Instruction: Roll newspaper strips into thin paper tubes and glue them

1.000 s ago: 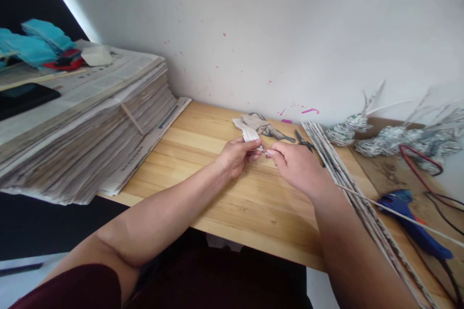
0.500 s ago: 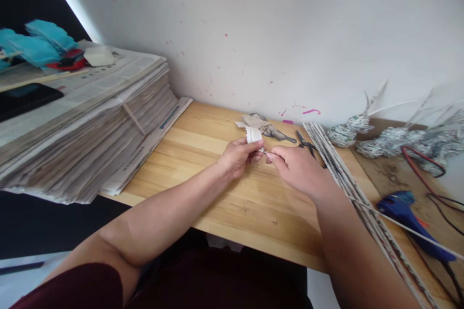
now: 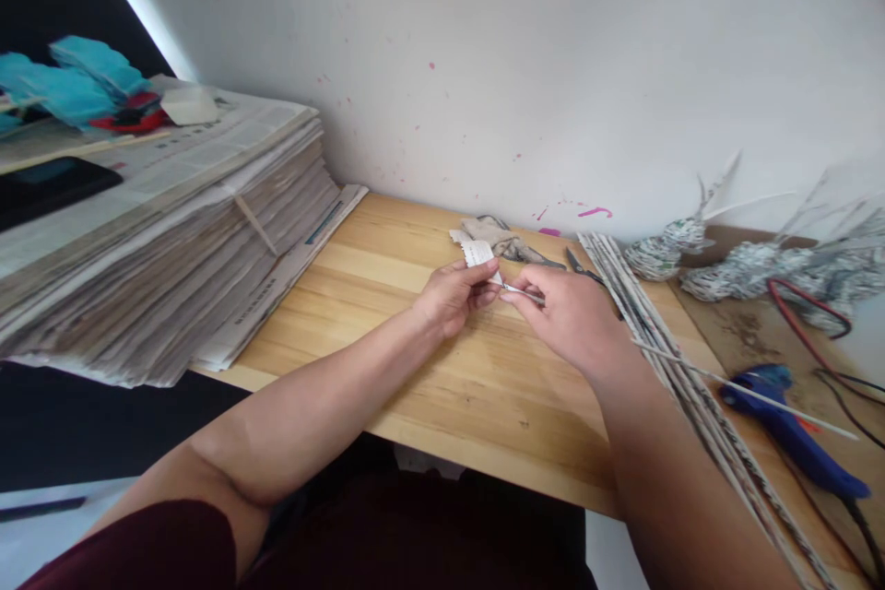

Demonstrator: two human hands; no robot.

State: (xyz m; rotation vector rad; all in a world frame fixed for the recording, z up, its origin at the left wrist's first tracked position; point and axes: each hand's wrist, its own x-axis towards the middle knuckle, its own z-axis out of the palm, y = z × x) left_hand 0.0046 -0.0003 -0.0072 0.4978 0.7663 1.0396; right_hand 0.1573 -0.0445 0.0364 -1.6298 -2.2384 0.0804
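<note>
The left hand [image 3: 460,297] had thumb and fingers pinched together on a printed paper strip [image 3: 477,253], which stuck out past the thumb toward the far side, over the middle of the table [image 3: 421,396]. The right hand [image 3: 573,313], just to its right, was closed on a thin pale roll [image 3: 526,293] that met the strip between the two hands.

The likeliest trouble, I judged, was at that meeting point: if the left pinch slackened or the right fingers turned unevenly, the paper could unwind or go loose and crooked. Pulling the hands apart too hard could tear the strip, thin as it looked. A long white rod [image 3: 753,390] ran out to the right from behind the right wrist (perhaps part of the same roll, though the wrist hid the join); it crossed a bundle of paper tubes [image 3: 632,295] and passed over the blue glue gun [image 3: 774,419], so a swing of it could catch on either.

As for containers, I could make out no box or tray. A brown board [image 3: 725,327] at the right bore woven paper pieces [image 3: 743,269]; whether these were hollow or held anything, I could not tell. At the left, a newspaper stack [image 3: 277,203] carried a dark flat device [image 3: 59,184].
</note>
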